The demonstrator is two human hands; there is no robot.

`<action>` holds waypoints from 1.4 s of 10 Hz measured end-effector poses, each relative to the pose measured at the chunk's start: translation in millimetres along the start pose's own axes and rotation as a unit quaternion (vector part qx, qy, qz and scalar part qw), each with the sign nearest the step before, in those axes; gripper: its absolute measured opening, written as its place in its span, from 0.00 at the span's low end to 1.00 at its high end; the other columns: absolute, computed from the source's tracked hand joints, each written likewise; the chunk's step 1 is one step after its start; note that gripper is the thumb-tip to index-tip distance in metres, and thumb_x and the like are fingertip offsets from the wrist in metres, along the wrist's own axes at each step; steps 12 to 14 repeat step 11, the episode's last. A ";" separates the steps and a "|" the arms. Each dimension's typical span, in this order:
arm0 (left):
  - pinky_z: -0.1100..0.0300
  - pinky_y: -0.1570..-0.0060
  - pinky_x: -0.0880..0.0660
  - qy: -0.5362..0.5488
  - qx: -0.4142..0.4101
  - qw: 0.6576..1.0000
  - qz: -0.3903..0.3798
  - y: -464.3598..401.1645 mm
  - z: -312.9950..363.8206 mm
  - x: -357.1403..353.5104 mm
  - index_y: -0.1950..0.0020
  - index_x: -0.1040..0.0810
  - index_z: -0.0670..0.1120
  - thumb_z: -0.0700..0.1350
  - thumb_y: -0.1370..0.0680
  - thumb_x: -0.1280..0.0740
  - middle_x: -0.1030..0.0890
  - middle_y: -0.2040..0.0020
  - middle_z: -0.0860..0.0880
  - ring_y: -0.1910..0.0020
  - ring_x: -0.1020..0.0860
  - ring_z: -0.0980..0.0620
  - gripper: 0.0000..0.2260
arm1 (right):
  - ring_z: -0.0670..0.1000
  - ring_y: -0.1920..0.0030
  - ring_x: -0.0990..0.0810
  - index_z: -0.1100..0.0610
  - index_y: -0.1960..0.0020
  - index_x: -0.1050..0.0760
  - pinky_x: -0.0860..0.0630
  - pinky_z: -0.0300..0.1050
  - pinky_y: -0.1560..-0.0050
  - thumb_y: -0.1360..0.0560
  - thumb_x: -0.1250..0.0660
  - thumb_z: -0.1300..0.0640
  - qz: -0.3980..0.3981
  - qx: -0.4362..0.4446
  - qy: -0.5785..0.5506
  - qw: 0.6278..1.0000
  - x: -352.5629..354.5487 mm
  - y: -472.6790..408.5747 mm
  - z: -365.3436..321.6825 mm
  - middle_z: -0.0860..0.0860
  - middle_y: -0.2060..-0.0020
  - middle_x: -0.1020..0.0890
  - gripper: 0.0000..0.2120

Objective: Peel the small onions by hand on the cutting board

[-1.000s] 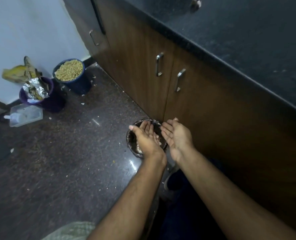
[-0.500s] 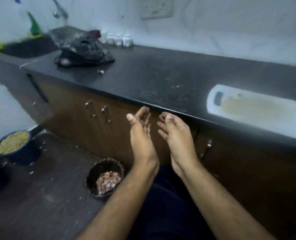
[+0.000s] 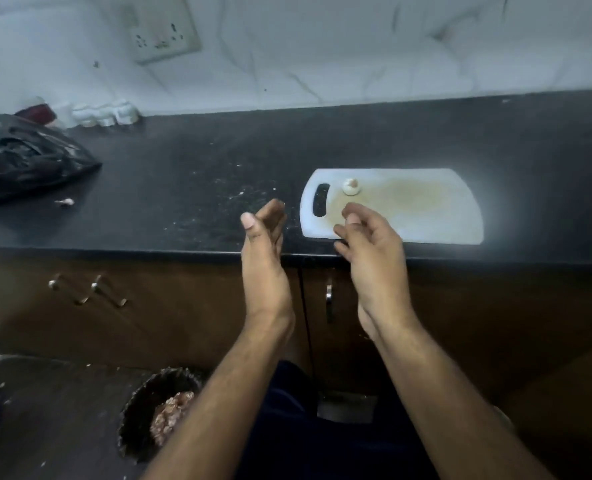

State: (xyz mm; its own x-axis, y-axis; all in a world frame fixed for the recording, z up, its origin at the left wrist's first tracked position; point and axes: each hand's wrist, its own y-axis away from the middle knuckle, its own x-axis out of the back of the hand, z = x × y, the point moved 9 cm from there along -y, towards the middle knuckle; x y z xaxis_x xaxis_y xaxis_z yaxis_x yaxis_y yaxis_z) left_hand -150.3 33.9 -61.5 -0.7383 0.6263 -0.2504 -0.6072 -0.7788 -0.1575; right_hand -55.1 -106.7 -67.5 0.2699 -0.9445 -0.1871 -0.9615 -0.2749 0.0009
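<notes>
Empty hands [image 3: 265,258] [image 3: 374,258] before cutting board [image 3: 426,209] bearing one onion [image 3: 351,187].

A white board [image 3: 409,209] with a yellowish stain sits on a black speckled counter [image 3: 183,188]. A pale onion [image 3: 351,187] has a brown tip. White marbled wall [image 3: 357,46] with grey veins, dark brown cabinets [image 3: 149,313], a black bag [image 3: 21,161]

Home kitchen, black stone countertop [image 3: 183,174], white marble-look wall with a socket plate [image 3: 163,32], brown cabinet doors with metal handles [image 3: 328,303], white cutting board [image 3: 426,209] on the counter
</notes>
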 end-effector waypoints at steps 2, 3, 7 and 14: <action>0.63 0.33 0.27 -0.055 0.034 0.998 -0.025 -63.3 -7.2 -53.4 0.31 0.23 0.53 0.62 0.14 0.51 0.18 0.34 0.55 0.33 0.21 0.62 0.23 | 0.43 0.40 0.19 0.48 0.33 0.23 0.22 0.49 0.34 0.17 0.36 0.54 0.052 -0.014 0.076 0.996 27.8 -69.6 -20.9 0.41 0.41 0.19 0.14; 0.53 0.26 0.29 -0.080 0.068 0.994 -0.034 -77.5 -1.1 -72.0 0.30 0.22 0.53 0.65 0.17 0.50 0.19 0.30 0.53 0.29 0.23 0.56 0.27 | 0.42 0.40 0.21 0.49 0.31 0.24 0.23 0.45 0.34 0.17 0.36 0.54 0.047 -0.015 0.150 0.988 27.5 -91.5 -39.7 0.43 0.37 0.20 0.15; 0.47 0.21 0.33 -0.154 0.228 0.961 -0.042 -98.8 -23.4 -105.6 0.22 0.28 0.46 0.64 0.15 0.50 0.23 0.24 0.47 0.25 0.26 0.53 0.31 | 0.56 0.36 0.25 0.54 0.30 0.23 0.26 0.49 0.35 0.22 0.31 0.62 -0.147 0.063 0.495 0.854 -19.4 -155.3 -21.9 0.51 0.34 0.22 0.21; 0.56 0.24 0.33 -0.227 0.208 0.946 -0.100 -125.2 -34.0 -148.9 0.25 0.25 0.50 0.60 0.13 0.48 0.22 0.27 0.53 0.26 0.26 0.56 0.24 | 0.56 0.41 0.24 0.57 0.28 0.27 0.23 0.55 0.40 0.24 0.27 0.58 -0.094 0.081 0.541 0.832 28.9 -175.8 -25.1 0.54 0.40 0.22 0.25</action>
